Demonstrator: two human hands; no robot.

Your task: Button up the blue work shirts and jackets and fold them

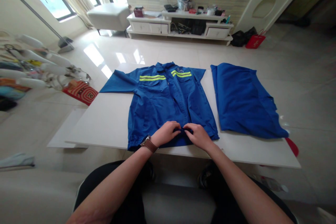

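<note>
A blue work jacket (160,103) with yellow-and-grey reflective stripes on its chest lies front up on a white table (105,115). Its collar points away from me and its hem lies along the near edge. One sleeve stretches out to the left. My left hand (168,132), with a brown-strapped watch on the wrist, pinches the hem near the middle of the front opening. Close beside it, my right hand (198,135) pinches the other side of that opening. The small part between my fingertips is mostly hidden.
A folded blue garment (244,101) lies on the table's right side. Beyond stand a white TV cabinet (149,27) with clutter on top and a white bench (110,15). A red box (81,92) is left of the table. My legs are beneath the near edge.
</note>
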